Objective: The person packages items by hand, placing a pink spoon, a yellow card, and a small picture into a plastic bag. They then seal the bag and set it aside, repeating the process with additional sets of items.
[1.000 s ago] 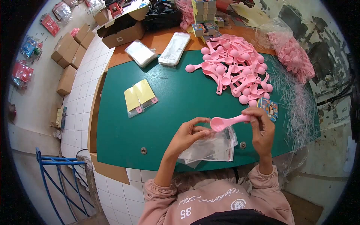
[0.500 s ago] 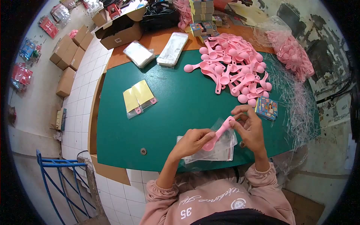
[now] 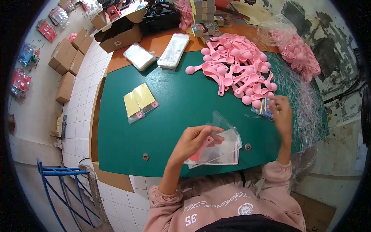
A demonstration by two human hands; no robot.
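My left hand is closed around a pink measuring spoon and a clear plastic bag, whose thin film stands up past the fingers. Under that hand, a pile of clear bags lies by the table's near edge. My right hand is over a small stack of printed cards, smeared by motion, its fingertips overlapping the top of the stack. Just beyond the cards spreads a large heap of pink measuring spoons.
Two filled packets with yellow cards lie on the green table. Farther back are two stacks of clear bags, an open carton and bundled cards. Plastic wrap trails down the right side. A blue metal rack stands lower left.
My right hand has let go of the spoon's handle and moved right to the cards. My left hand has turned and drawn slightly left with the spoon, and the bag's film now stands up.
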